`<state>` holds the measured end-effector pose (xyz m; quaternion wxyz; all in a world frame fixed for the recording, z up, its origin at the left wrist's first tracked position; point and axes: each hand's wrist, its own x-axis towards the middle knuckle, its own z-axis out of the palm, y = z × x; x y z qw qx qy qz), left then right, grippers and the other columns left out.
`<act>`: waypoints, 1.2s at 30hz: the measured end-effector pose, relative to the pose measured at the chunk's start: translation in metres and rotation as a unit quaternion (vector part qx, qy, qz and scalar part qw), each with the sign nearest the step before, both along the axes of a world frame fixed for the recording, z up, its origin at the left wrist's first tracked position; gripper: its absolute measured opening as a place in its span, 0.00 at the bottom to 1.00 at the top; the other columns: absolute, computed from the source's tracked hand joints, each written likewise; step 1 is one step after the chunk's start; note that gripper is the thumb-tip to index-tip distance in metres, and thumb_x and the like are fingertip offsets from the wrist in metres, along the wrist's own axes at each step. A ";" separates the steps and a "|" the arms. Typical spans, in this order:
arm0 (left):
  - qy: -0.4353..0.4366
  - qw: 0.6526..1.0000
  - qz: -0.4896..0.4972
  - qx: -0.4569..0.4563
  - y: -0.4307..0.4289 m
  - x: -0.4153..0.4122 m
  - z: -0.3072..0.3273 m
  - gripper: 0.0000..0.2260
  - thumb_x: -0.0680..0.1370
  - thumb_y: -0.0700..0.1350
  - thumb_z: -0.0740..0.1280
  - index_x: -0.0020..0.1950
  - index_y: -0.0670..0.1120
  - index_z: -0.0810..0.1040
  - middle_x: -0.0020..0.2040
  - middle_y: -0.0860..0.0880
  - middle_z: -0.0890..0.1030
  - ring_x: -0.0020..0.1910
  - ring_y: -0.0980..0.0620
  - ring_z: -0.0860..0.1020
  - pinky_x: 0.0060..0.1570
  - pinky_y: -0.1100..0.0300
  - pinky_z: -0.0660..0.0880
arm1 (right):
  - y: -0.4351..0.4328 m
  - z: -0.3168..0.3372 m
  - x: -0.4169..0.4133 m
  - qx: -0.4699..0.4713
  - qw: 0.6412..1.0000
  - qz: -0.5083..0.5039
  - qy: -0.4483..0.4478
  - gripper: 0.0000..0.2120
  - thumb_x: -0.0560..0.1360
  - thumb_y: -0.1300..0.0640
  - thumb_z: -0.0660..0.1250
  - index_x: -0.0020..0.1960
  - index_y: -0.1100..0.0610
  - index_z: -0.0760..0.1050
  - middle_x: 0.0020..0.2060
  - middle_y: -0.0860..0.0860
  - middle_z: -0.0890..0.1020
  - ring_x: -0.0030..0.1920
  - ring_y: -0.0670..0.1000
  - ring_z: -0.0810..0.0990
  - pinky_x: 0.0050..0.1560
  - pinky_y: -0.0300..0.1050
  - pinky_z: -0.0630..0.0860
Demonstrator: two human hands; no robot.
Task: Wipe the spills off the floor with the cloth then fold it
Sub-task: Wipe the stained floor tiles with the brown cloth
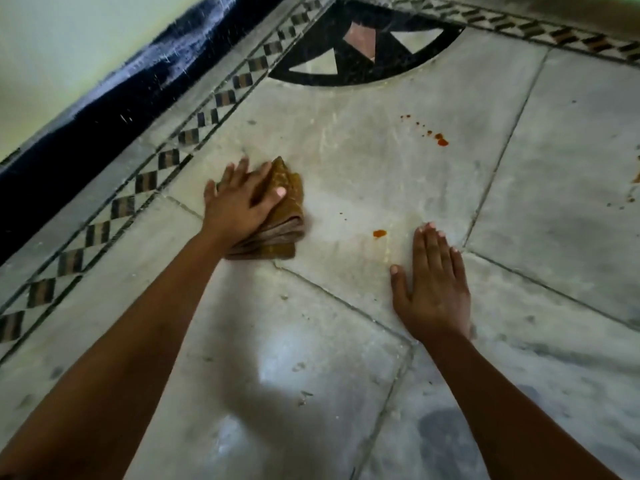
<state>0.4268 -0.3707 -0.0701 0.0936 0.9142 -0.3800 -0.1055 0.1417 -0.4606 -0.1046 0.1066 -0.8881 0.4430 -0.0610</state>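
A folded brown-and-ochre cloth (282,216) lies on the pale marble floor (363,174). My left hand (239,199) presses flat on top of it, fingers spread. My right hand (433,285) rests palm-down on the bare floor to the right, holding nothing. A small orange-red drop (379,233) sits between the cloth and my right hand, just beyond my right fingertips. A trail of orange-red drops (437,136) lies farther away, up and to the right. More orange specks (623,200) show at the right edge.
A checkered tile border (152,174) runs diagonally along the left, with a dark skirting (104,109) and a pale wall beyond it. A black semicircular inlay with triangles (363,53) lies at the far end. Tile joints cross the floor.
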 end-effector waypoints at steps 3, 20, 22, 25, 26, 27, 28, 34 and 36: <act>-0.043 0.998 -0.043 0.022 -0.002 -0.023 -0.013 0.32 0.73 0.68 0.46 0.76 0.61 0.53 0.78 0.51 0.53 0.77 0.46 0.50 0.71 0.39 0.43 | 0.001 0.002 0.002 0.014 1.000 0.000 0.005 0.34 0.76 0.43 0.45 0.76 0.61 0.51 0.75 0.57 0.56 0.76 0.54 0.53 0.75 0.50 0.48; -0.081 0.982 -0.165 0.035 0.021 -0.062 -0.012 0.33 0.75 0.66 0.46 0.77 0.54 0.50 0.78 0.48 0.53 0.77 0.47 0.52 0.71 0.37 0.40 | -0.001 0.007 0.001 0.032 0.999 0.002 0.009 0.34 0.76 0.43 0.46 0.76 0.60 0.48 0.76 0.57 0.52 0.76 0.53 0.49 0.74 0.46 0.40; -0.086 0.985 -0.147 0.036 0.044 -0.052 -0.012 0.32 0.75 0.64 0.46 0.77 0.53 0.53 0.78 0.48 0.56 0.76 0.45 0.55 0.71 0.38 0.41 | -0.001 0.006 0.001 0.031 1.000 -0.001 0.004 0.34 0.76 0.44 0.47 0.76 0.61 0.49 0.76 0.57 0.53 0.76 0.54 0.50 0.73 0.46 0.41; -0.078 0.996 -0.018 0.042 0.036 -0.016 -0.015 0.31 0.76 0.63 0.44 0.77 0.53 0.51 0.78 0.49 0.54 0.76 0.44 0.52 0.71 0.38 0.40 | -0.001 0.005 0.001 0.027 1.000 0.001 0.007 0.33 0.76 0.44 0.47 0.76 0.61 0.48 0.76 0.57 0.53 0.76 0.54 0.50 0.73 0.46 0.40; -0.069 0.996 0.030 0.046 0.021 -0.006 -0.016 0.31 0.76 0.63 0.45 0.78 0.53 0.50 0.78 0.49 0.53 0.77 0.45 0.50 0.71 0.37 0.40 | -0.002 0.005 0.001 0.025 1.000 0.001 0.007 0.33 0.76 0.44 0.48 0.76 0.61 0.49 0.76 0.57 0.53 0.76 0.54 0.50 0.73 0.46 0.40; -0.064 0.995 0.066 0.049 0.004 0.001 -0.017 0.31 0.76 0.63 0.45 0.78 0.53 0.49 0.78 0.49 0.52 0.77 0.45 0.49 0.71 0.36 0.40 | -0.001 0.004 0.001 0.023 1.000 0.001 0.005 0.33 0.76 0.44 0.48 0.76 0.61 0.49 0.76 0.57 0.53 0.76 0.54 0.50 0.73 0.46 0.40; -0.060 0.993 0.083 0.053 -0.013 0.003 -0.017 0.31 0.77 0.64 0.45 0.78 0.53 0.47 0.79 0.49 0.51 0.77 0.45 0.48 0.70 0.35 0.40 | -0.001 0.004 0.001 0.023 1.000 0.001 0.004 0.33 0.76 0.44 0.48 0.76 0.61 0.49 0.76 0.57 0.53 0.76 0.54 0.50 0.74 0.46 0.41; -0.078 0.986 -0.140 0.041 -0.011 -0.073 -0.012 0.37 0.73 0.71 0.41 0.78 0.53 0.48 0.78 0.47 0.52 0.77 0.44 0.51 0.69 0.36 0.39 | -0.001 0.006 0.002 0.029 1.000 0.002 0.004 0.34 0.76 0.44 0.48 0.76 0.61 0.49 0.76 0.57 0.53 0.76 0.54 0.50 0.74 0.47 0.42; -0.089 0.976 -0.195 0.042 0.021 -0.083 -0.012 0.37 0.73 0.72 0.41 0.77 0.53 0.51 0.78 0.47 0.54 0.76 0.45 0.53 0.70 0.36 0.41 | -0.002 0.007 0.002 0.029 1.000 -0.002 0.001 0.34 0.76 0.44 0.47 0.76 0.61 0.49 0.76 0.57 0.53 0.76 0.54 0.50 0.73 0.47 0.41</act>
